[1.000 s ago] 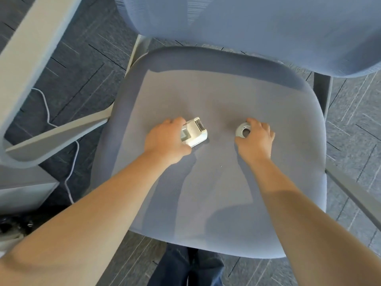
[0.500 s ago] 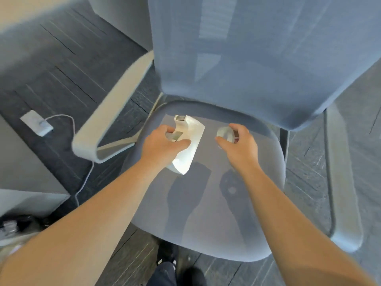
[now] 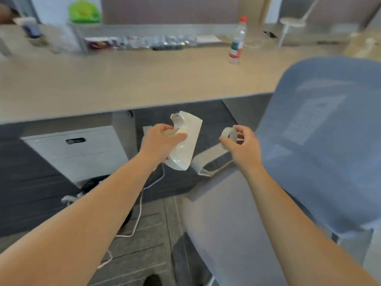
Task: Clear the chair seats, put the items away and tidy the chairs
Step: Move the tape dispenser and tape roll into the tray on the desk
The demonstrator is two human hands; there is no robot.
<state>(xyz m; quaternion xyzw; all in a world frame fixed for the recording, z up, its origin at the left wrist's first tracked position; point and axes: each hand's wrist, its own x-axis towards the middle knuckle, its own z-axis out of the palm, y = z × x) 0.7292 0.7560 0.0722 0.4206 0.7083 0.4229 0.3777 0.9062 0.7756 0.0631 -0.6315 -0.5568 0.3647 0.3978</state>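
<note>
A long wooden desk (image 3: 123,83) fills my view. My left hand (image 3: 159,144) grips a white tape dispenser (image 3: 184,143); my right hand (image 3: 240,146) pinches a tape roll (image 3: 228,134), both raised beside the chair seat (image 3: 222,219). That light pinch could let the roll drop.

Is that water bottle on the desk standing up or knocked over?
Upright. The water bottle stands on the desk, red cap at the top, base on the surface.
</note>
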